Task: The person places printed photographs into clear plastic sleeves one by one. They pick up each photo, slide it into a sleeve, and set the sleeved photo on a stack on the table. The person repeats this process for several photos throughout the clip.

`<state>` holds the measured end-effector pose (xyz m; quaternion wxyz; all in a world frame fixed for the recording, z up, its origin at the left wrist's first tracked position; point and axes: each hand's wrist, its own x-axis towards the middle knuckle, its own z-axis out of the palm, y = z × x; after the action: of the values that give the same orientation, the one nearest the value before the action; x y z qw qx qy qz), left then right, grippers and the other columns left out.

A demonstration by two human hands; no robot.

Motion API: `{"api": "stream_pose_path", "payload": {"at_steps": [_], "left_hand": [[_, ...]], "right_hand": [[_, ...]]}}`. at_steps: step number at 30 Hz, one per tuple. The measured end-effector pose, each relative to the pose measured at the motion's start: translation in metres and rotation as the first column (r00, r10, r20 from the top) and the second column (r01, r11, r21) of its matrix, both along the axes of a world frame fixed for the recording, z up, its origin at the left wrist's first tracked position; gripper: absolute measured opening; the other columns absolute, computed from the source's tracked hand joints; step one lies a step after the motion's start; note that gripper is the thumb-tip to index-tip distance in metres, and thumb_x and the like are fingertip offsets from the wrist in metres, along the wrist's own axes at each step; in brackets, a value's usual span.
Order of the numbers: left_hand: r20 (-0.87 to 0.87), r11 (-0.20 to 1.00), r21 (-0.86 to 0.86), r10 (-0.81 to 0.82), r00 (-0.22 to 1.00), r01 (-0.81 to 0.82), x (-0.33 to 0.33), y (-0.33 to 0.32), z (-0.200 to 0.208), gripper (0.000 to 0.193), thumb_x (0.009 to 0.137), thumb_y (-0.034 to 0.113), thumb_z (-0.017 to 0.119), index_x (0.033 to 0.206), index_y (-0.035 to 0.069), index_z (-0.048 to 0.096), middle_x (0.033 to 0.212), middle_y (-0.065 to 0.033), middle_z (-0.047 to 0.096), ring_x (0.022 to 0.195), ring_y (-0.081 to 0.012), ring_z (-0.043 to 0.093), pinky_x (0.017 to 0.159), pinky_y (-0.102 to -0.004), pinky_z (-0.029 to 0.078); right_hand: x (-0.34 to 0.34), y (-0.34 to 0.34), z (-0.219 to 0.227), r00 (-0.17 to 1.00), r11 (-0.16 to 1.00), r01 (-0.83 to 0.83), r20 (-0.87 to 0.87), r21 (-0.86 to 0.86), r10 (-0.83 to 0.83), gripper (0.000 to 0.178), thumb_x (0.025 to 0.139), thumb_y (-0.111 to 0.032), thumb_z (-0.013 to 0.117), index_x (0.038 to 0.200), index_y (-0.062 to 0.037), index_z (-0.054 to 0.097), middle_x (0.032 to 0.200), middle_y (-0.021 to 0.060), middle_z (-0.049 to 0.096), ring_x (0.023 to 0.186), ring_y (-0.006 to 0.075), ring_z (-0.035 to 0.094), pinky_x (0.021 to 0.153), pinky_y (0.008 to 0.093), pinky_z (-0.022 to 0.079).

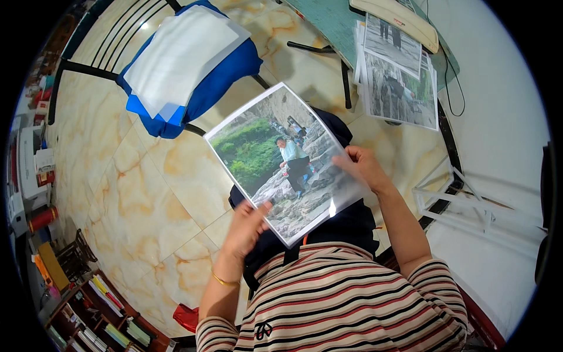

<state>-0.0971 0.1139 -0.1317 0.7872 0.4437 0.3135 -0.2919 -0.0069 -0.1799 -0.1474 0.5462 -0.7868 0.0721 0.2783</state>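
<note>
A large colour photo print (275, 170) in a clear glossy sleeve is held tilted above my lap. It pictures a person on rocks beside green bushes. My left hand (245, 227) pinches its near-left edge, the fingers slightly blurred. At its right edge my right hand (360, 167) grips the sleeve, with the thumb over the front. Farther right, several greyish photo prints (402, 97) lie overlapping at the table's edge, the topmost reaching up to a long cream machine that looks like a laminator (399, 22).
Clear plastic sheets (185, 56) lie on a blue-covered chair (220, 76) at the far left. The green table (314, 17) stands at the far right, a black cord (456, 97) hanging beside it. A white frame rack (463, 202) is at the right. Bookshelves (97, 317) fill the lower left.
</note>
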Motion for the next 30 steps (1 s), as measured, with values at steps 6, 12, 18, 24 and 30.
{"api": "stream_pose_path", "payload": {"at_steps": [6, 12, 18, 24, 30], "left_hand": [[-0.058, 0.996, -0.023, 0.083, 0.995, -0.085, -0.04, -0.02, 0.014, 0.019, 0.092, 0.013, 0.052, 0.106, 0.001, 0.056, 0.094, -0.0068, 0.064, 0.074, -0.014, 0.064, 0.058, -0.0262, 0.056], [-0.102, 0.955, -0.033, 0.29, 0.952, -0.294, -0.051, -0.016, 0.018, 0.019, 0.093, 0.016, 0.051, 0.107, 0.004, 0.054, 0.097, -0.0055, 0.062, 0.083, -0.016, 0.064, 0.069, -0.0293, 0.058], [-0.183, 0.965, -0.003, 0.255, 0.949, -0.26, -0.078, -0.027, 0.015, 0.017, 0.089, 0.01, 0.057, 0.103, 0.0, 0.059, 0.098, -0.01, 0.064, 0.087, -0.0153, 0.064, 0.074, -0.0257, 0.056], [-0.227, 0.981, 0.001, 0.189, 0.955, -0.194, -0.069, -0.039, 0.013, 0.022, 0.09, 0.016, 0.058, 0.102, -0.001, 0.061, 0.095, -0.0101, 0.066, 0.086, -0.0142, 0.064, 0.069, -0.0231, 0.054], [-0.105, 0.992, 0.124, 0.016, 0.994, -0.003, -0.068, -0.043, 0.006, 0.028, 0.088, 0.021, 0.062, 0.102, -0.002, 0.063, 0.097, -0.0098, 0.066, 0.084, -0.0127, 0.063, 0.066, -0.0225, 0.051]], "right_hand": [[-0.02, 0.004, 0.016, 0.98, 0.981, 0.136, -0.165, 0.135, -0.113, 0.017, 0.085, -0.02, 0.064, 0.084, -0.0027, 0.061, 0.075, -0.0046, 0.057, 0.065, 0.0026, 0.049, 0.06, 0.0186, 0.04], [-0.053, 0.003, 0.007, 0.961, 0.954, 0.212, -0.222, 0.212, -0.164, 0.016, 0.086, -0.014, 0.063, 0.096, -0.0025, 0.058, 0.081, -0.0027, 0.06, 0.07, 0.0035, 0.053, 0.064, 0.0181, 0.042], [-0.061, 0.009, 0.023, 0.959, 0.951, 0.201, -0.246, 0.234, -0.142, 0.015, 0.085, -0.013, 0.064, 0.093, -0.0024, 0.056, 0.082, 0.0015, 0.063, 0.07, 0.0043, 0.056, 0.065, 0.0193, 0.045], [-0.065, 0.013, 0.017, 0.953, 0.939, 0.252, -0.227, 0.235, -0.2, 0.019, 0.083, -0.011, 0.065, 0.096, -0.0005, 0.057, 0.084, 0.0036, 0.065, 0.071, 0.006, 0.058, 0.067, 0.0208, 0.046], [-0.07, 0.013, 0.015, 0.974, 0.967, 0.163, -0.191, 0.195, -0.126, 0.027, 0.081, -0.009, 0.067, 0.103, 0.0005, 0.057, 0.09, 0.0052, 0.065, 0.076, 0.0084, 0.059, 0.071, 0.0223, 0.048]]}}
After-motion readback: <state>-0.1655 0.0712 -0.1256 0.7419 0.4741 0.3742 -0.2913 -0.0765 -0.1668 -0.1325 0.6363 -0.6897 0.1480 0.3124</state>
